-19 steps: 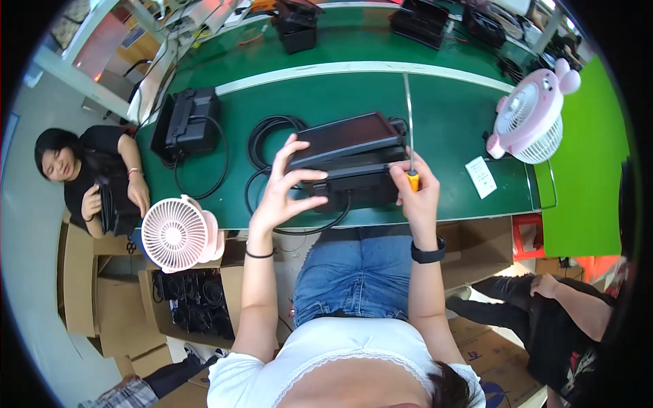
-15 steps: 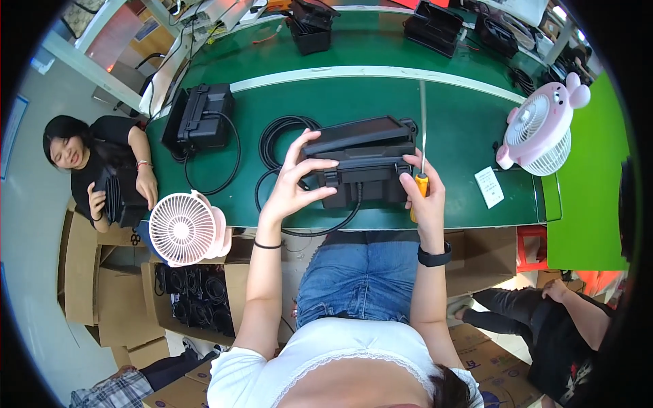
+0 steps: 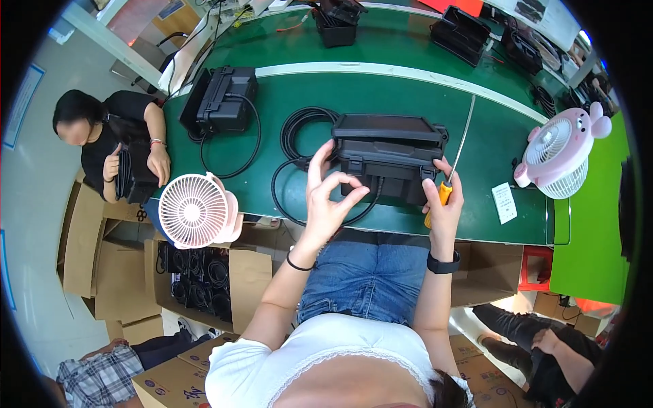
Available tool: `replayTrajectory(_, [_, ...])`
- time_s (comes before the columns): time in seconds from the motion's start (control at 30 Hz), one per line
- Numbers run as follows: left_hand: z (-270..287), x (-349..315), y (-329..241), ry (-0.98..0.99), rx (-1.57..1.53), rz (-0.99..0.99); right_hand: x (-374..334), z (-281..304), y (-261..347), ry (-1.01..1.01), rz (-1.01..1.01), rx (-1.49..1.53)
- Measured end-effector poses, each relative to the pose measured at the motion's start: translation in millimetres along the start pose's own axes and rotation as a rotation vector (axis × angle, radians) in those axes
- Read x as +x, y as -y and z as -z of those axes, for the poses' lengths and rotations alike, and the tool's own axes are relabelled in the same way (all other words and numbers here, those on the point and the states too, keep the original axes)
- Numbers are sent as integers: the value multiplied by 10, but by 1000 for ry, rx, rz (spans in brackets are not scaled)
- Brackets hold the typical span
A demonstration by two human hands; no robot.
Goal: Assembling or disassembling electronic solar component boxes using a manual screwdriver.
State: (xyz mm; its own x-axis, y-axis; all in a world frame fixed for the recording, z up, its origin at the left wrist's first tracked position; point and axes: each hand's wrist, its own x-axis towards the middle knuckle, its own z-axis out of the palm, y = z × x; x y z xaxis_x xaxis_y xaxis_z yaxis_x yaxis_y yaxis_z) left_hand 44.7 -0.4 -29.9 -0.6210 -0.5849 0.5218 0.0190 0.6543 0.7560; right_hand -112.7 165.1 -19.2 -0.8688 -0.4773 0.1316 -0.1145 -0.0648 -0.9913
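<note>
A black plastic case [image 3: 391, 151] with a panel-like lid flap raised along its far side rests on the green bench in front of me. At its left end, the longer fingers of my left hand [image 3: 330, 197] lie against the side; thumb and index curve toward each other before the front, their tips close, nothing visible between them. My right hand [image 3: 444, 207] holds a screwdriver [image 3: 445, 192] with a yellow handle, its long shaft pointing away. That hand's thumb and index are at the case's right front corner, by a latch. A black cable [image 3: 291, 139] lies coiled to the left.
Left of the case are a second black case [image 3: 228, 102] and a pink fan [image 3: 194, 211]. A rabbit-eared fan [image 3: 558, 153] and a white paper slip [image 3: 504, 202] lie right. A co-worker [image 3: 115, 149] holds a black unit. Cartons [image 3: 252, 279] stand below the bench edge.
My left hand has slid off the lid to the case's left side, its thumb and index drawing together. The flap sits more level. The screwdriver leans further right. The view has shifted slightly.
</note>
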Motion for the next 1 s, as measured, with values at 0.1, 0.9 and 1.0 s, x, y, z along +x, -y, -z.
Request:
replayTrajectory(0.1, [-28,110,-169,-111,-147,78,3,13,-32,-1,-4,-4])
replayTrajectory(0.9, [-336,65,390,26,-489,214,39,272,-689,-49,44,119])
replayTrajectory(1.0, [-211,3,337,0,-266,227,6,197,-479,-39,-49,83])
